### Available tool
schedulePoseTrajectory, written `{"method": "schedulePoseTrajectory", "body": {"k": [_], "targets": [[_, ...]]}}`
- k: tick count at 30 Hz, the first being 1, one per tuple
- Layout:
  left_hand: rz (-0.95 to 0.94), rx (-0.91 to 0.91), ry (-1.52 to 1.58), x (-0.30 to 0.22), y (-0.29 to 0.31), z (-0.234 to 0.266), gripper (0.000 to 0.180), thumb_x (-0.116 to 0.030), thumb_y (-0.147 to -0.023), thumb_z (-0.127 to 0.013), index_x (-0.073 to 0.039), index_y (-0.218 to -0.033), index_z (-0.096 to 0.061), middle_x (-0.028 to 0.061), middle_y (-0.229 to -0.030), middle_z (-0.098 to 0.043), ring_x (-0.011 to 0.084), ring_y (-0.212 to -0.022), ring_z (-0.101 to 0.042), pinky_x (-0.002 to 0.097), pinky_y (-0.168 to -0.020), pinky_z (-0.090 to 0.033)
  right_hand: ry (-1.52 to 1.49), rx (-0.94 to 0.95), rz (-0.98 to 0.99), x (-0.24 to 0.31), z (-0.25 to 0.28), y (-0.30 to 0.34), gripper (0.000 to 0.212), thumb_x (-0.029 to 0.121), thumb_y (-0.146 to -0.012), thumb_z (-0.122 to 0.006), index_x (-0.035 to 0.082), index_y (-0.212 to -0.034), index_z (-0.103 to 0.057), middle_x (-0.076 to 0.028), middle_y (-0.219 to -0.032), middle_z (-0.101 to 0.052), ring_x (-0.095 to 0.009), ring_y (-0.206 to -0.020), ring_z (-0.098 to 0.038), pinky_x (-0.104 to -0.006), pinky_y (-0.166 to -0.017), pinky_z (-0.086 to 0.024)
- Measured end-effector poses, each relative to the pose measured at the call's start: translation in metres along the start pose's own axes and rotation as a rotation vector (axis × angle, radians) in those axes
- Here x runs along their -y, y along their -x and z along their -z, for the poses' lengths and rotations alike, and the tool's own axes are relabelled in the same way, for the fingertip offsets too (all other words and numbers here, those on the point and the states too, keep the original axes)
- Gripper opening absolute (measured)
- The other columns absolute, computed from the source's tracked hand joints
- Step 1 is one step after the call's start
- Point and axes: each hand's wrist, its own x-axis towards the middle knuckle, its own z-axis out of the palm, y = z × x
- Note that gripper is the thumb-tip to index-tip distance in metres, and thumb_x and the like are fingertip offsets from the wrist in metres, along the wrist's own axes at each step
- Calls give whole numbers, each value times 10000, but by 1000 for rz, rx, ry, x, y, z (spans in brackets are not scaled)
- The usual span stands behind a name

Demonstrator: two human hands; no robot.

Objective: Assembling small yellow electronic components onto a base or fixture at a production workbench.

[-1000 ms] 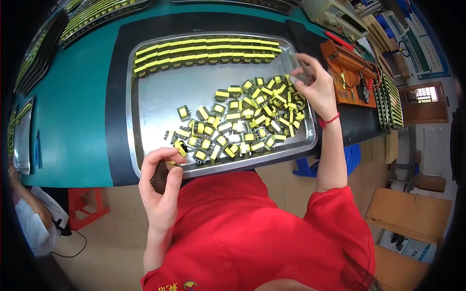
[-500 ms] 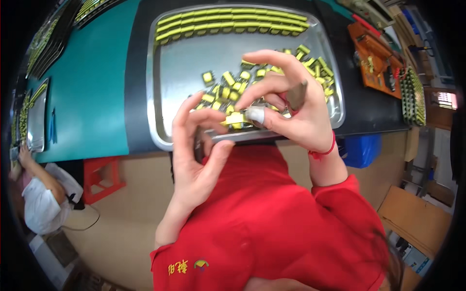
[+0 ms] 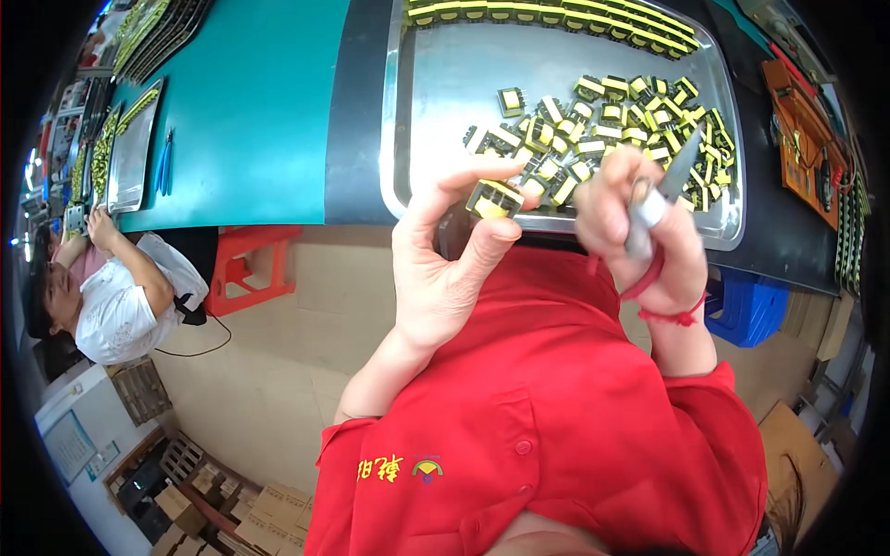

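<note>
Item: one yellow-and-black block (image 3: 494, 201), pinched between thumb and fingers of my left hand (image 3: 438, 283), at the near edge of the tray (image 3: 436, 111), left of its middle. Hazard: a slack pinch could drop it over that edge.

Item: one pointed grey tool (image 3: 683, 169), my right hand (image 3: 663, 255) curled tightly round it, hand blurred. Hazard: a slip this close could scratch the block or jab my left thumb.

Item: loose blocks (image 3: 612, 144), heaped toward the tray's near right corner. Hazard: a careless tool tip could scatter them.
</note>
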Motion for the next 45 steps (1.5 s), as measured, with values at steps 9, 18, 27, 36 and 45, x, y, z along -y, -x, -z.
{"method": "schedulePoseTrajectory", "body": {"k": [9,18,27,36,45], "targets": [[25,-55,-121,1,-5,6,340,-288,-996,-500,-21,-1204,-537,37,-902,-567,71,-774,-478,202,-700,-385,87,365,-554,-27,2,34,466,327,-869,-669,-3,-1163,-520,-116,-978,-648,-118,-807,-575,-229,-750,-415],[49,-56,-255,-14,-1,-9,382,-274,-1033,-351,20,-1212,-518,54,-803,-502,85,-696,-396,215,-623,-313,1056,295,319,11,-16,23,233,-52,-810,-553,10,-1016,-645,-60,-778,-636,-178,-688,-563,-294,-646,-440],[22,58,-231,-14,1,-5,332,-256,-1037,-369,-27,-1131,-591,-36,-840,-537,19,-677,-377,172,-626,-317,1800,6,646,10,-3,-2,509,-122,-592,-542,39,-1071,-603,-113,-898,-578,-307,-797,-514,-373,-723,-406],[12,40,-324,-10,8,-17,320,-222,-1042,-348,-23,-1112,-589,3,-1025,-614,14,-715,-399,170,-667,-342,1809,-30,709,-5,6,1,547,-116,-571,-574,47,-1092,-593,-110,-951,-580,-304,-832,-514,-380,-729,-402],[-60,-45,-416,-11,0,-20,343,-323,-1021,-403,-27,-1152,-517,45,-1007,-538,66,-722,-425,202,-640,-366,1816,-31,724,-6,7,-9,528,-108,-602,-558,56,-1103,-593,-104,-963,-585,-296,-843,-520,-378,-731,-393]]}}
